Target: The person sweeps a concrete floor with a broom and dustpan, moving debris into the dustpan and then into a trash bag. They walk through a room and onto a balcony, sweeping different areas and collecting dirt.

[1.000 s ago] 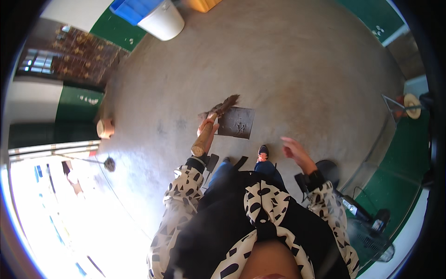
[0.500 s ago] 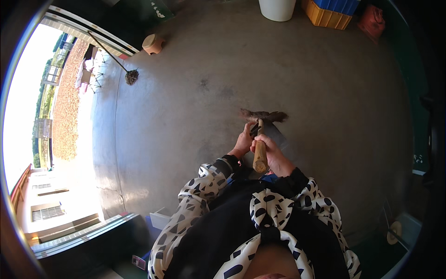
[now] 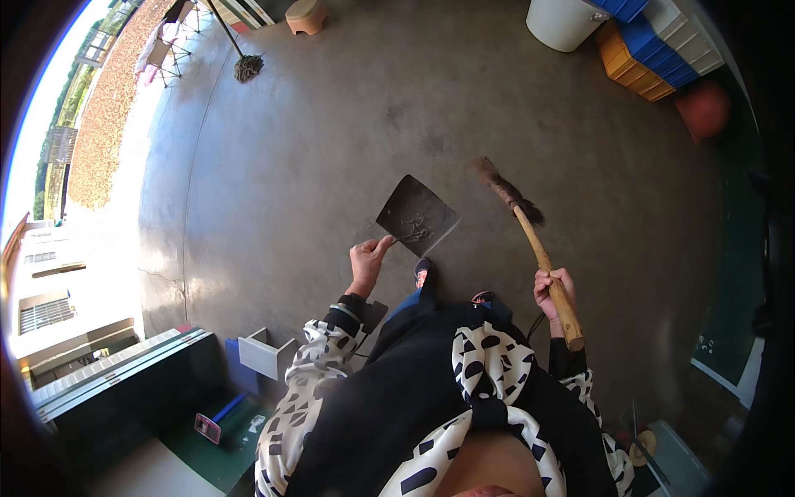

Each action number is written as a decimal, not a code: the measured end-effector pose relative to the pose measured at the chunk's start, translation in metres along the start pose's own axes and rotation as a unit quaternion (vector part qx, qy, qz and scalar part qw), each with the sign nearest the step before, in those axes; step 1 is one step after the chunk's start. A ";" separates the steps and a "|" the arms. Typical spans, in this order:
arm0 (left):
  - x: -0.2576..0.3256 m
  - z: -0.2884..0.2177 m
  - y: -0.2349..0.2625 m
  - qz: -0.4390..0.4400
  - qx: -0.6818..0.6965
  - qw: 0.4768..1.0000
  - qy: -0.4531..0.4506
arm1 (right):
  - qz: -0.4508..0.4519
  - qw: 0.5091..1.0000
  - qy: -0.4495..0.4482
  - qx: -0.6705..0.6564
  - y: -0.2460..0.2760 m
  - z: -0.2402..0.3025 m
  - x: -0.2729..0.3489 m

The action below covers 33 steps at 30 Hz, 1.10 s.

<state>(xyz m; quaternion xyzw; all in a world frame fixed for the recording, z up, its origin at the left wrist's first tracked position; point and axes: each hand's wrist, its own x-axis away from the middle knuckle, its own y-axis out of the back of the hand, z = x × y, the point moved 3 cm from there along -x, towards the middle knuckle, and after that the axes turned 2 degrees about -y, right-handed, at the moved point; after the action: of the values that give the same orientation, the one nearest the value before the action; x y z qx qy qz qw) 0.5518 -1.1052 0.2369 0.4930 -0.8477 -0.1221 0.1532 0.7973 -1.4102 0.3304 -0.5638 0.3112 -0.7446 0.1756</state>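
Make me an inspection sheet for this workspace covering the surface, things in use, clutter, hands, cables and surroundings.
Surface: smooth grey-brown floor, darker smudges ahead.
Things in use: dark square dustpan with pale marks or debris, cannot tell which; wooden-handled broom with brown bristles.
Clutter: white bucket beside stacked crates; tan stool; mop.
Hands: left hand grips the dustpan; right hand grips the broom handle.
Cables: thin dark cord near the right wrist, ends untraceable.
Surroundings: bright opening at left, green wall at right.
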 end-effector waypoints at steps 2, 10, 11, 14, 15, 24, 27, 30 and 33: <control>-0.031 -0.003 0.001 -0.016 0.001 0.999 -0.036 | 0.025 1.000 0.004 0.010 -0.013 0.005 -0.008; -0.067 0.000 0.017 -0.125 -0.021 0.991 0.048 | 0.017 0.999 0.031 -0.030 -0.016 0.020 -0.017; -0.071 -0.006 0.019 -0.139 0.021 0.990 0.011 | 0.001 0.999 0.035 -0.036 -0.011 0.021 -0.020; -0.085 -0.021 0.031 -0.173 0.064 0.980 -0.068 | 0.020 0.999 -0.018 -0.040 -0.010 0.024 -0.039; -0.088 -0.020 0.037 -0.198 0.044 0.979 -0.019 | 0.034 0.998 -0.037 -0.034 -0.016 0.027 -0.050; -0.149 -0.013 0.055 -0.297 0.080 0.950 0.062 | 0.020 0.989 -0.148 -0.006 -0.105 0.061 -0.153; -0.132 -0.005 0.077 -0.348 0.107 0.922 0.133 | -0.001 0.985 -0.171 0.021 -0.126 0.077 -0.186; -0.108 -0.001 0.098 -0.385 0.201 0.894 0.107 | -0.007 0.980 -0.193 0.039 -0.141 0.088 -0.211; -0.093 0.003 0.108 -0.408 0.220 0.878 0.118 | -0.066 0.981 -0.177 0.051 -0.147 0.083 -0.226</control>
<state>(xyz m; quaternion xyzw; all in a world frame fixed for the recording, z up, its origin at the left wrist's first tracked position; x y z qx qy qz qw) 0.5079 -0.9712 0.2595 0.8268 -0.5523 0.0749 0.0759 0.9582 -1.1839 0.2767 -0.6963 0.1989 -0.6579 0.2065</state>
